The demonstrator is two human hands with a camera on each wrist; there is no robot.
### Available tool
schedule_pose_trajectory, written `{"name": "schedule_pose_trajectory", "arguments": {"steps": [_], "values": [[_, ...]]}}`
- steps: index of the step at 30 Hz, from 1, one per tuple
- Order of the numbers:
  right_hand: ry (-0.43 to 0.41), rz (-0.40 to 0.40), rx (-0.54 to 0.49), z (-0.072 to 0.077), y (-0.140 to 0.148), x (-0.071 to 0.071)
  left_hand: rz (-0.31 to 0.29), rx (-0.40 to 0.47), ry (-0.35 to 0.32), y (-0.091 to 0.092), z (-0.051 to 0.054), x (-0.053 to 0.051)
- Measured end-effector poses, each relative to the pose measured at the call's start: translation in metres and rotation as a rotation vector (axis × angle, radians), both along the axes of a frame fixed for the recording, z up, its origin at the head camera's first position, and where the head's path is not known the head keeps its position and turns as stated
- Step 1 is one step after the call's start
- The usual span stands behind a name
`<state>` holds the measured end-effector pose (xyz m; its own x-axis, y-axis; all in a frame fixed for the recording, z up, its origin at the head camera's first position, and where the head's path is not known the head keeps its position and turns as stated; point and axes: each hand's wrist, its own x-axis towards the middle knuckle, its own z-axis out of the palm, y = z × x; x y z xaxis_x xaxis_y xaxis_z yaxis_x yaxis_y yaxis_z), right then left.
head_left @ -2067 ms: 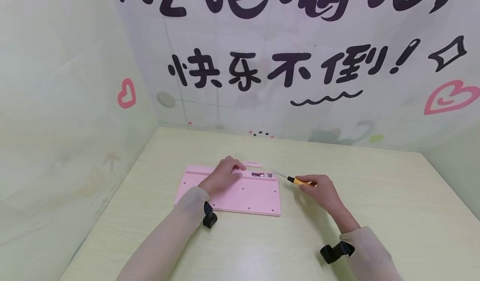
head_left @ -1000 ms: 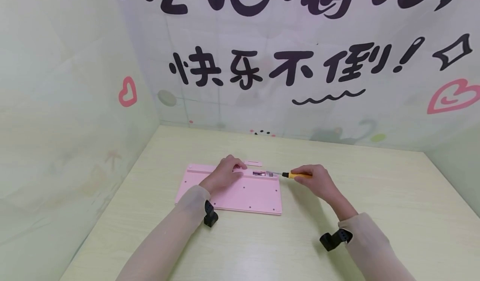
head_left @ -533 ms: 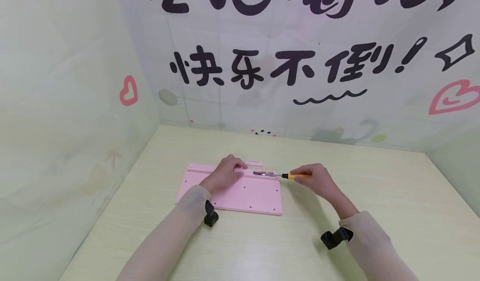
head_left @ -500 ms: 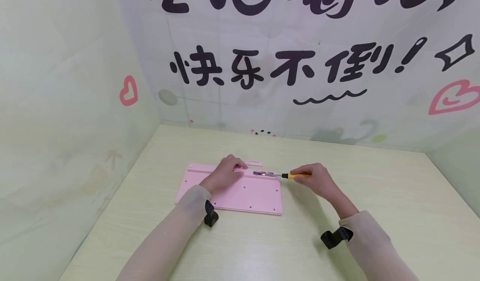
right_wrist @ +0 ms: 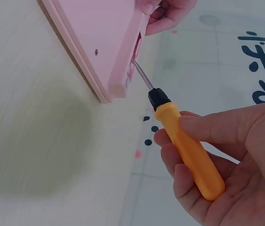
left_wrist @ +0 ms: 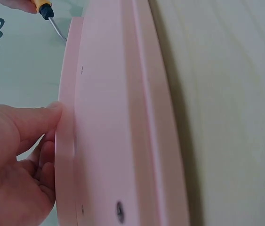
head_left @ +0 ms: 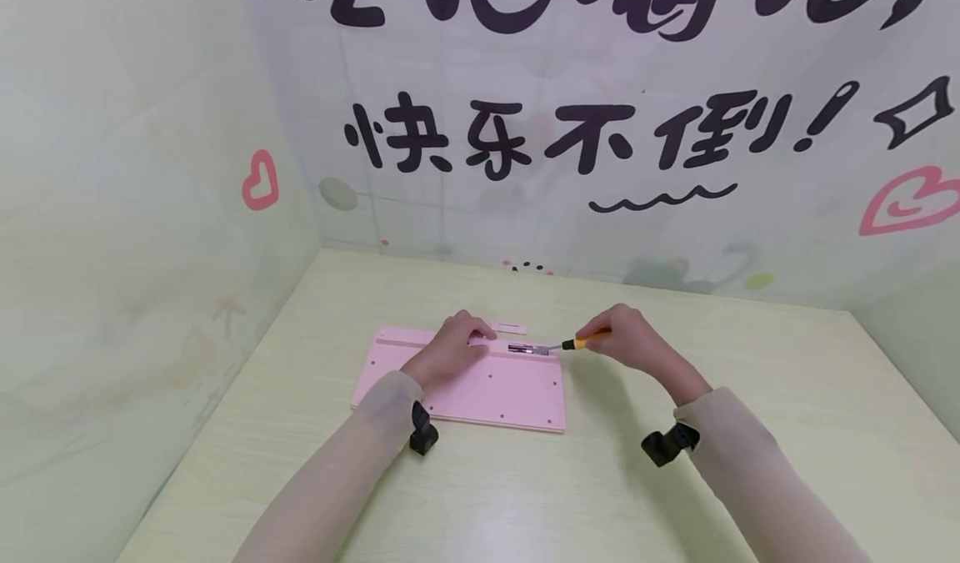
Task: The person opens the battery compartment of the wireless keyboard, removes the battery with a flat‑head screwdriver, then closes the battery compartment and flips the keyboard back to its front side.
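Mid-frame, left fingers (left_wrist: 39, 117) pinch the pink board (head_left: 521, 388), probably stiff, best held by its edge; right fingers (right_wrist: 221, 126) grip the screwdriver (right_wrist: 193, 155).

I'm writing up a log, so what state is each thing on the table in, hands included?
Board: flat on the table, screw side up
Slot: open, contents too small to identify
Strip: off the board, beyond its far edge
Screwdriver: held, tip at the slot
Left hand: gripping the board's far edge
Right hand: gripping the screwdriver
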<state>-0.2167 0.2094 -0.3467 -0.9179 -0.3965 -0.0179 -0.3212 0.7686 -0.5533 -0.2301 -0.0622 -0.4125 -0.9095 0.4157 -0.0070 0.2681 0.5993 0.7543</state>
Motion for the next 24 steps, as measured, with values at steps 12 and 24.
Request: {"name": "schedule_pose_trajectory", "arguments": {"steps": [12, 24], "values": [[-0.019, 0.038, 0.048, 0.015, -0.007, -0.005, -0.002, -0.007, 0.006, 0.000, -0.003, -0.001], [-0.069, 0.038, 0.128, 0.025, -0.016, -0.009, -0.003, -0.015, 0.011, 0.000, -0.003, -0.002]]}}
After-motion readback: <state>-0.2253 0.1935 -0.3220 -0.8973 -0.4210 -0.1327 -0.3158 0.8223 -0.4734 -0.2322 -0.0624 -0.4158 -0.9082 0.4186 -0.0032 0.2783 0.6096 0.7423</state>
